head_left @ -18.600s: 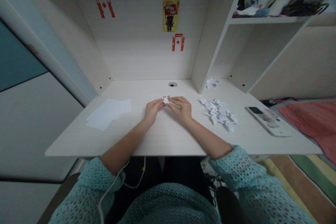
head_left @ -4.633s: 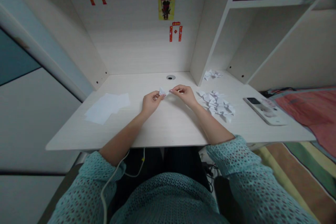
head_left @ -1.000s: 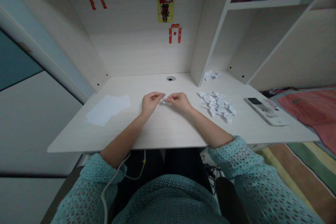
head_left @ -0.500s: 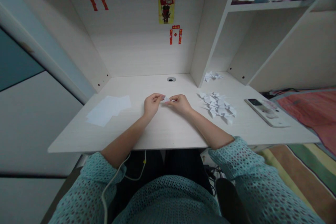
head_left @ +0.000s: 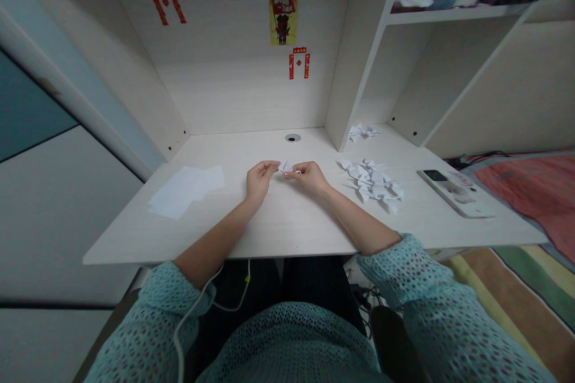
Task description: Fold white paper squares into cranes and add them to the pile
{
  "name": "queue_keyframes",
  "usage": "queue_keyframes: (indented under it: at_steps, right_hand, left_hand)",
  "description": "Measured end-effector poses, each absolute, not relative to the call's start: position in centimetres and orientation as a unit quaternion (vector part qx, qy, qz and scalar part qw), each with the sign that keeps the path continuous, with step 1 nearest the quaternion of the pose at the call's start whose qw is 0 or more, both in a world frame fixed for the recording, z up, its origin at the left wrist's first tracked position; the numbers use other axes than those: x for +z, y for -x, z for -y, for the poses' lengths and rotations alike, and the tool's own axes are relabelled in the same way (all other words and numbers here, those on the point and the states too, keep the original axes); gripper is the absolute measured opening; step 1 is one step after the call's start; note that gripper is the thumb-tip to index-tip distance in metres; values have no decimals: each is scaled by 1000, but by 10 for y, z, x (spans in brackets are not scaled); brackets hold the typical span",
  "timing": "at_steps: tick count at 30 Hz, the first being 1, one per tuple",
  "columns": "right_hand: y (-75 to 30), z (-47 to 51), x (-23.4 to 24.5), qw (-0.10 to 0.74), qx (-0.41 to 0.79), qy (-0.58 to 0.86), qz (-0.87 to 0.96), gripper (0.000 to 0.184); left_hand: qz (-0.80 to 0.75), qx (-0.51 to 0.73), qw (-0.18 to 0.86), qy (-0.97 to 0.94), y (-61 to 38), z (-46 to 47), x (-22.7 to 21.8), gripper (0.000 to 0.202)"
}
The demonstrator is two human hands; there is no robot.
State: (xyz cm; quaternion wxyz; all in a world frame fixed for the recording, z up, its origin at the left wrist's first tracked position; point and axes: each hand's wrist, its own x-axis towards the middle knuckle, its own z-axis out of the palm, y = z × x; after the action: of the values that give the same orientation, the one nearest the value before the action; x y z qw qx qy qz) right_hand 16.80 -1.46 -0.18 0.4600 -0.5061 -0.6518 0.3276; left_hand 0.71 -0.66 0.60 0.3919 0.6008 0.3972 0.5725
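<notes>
A small folded white paper piece is held just above the pale wooden desk, near its middle. My left hand pinches the paper's left end with curled fingers. My right hand pinches its right end, fingers closed too. Both wrists rest low over the desk, and the fingertips nearly meet around the paper.
A pile of several folded white paper figures lies right of my hands, a smaller cluster behind it by the shelf divider. Flat white sheets lie at the left. A phone sits at the right. A cable hole is in the desk's back.
My hands stay together on the paper piece, their fingers shifting slightly on it over the last second. The view has tilted down a little. The piles and sheets have not moved.
</notes>
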Motion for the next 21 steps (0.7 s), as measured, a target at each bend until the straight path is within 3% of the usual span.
queue_keyframes:
  at_steps: [9, 21]
  right_hand:
    - [-167, 15, 1, 475, 423, 436, 637, 40]
    - [-168, 16, 3, 454, 418, 444, 650, 47]
  left_hand:
    - [-372, 532, 382, -658, -5, 6, 9, 16]
    - [-393, 534, 400, -633, -3, 6, 11, 15]
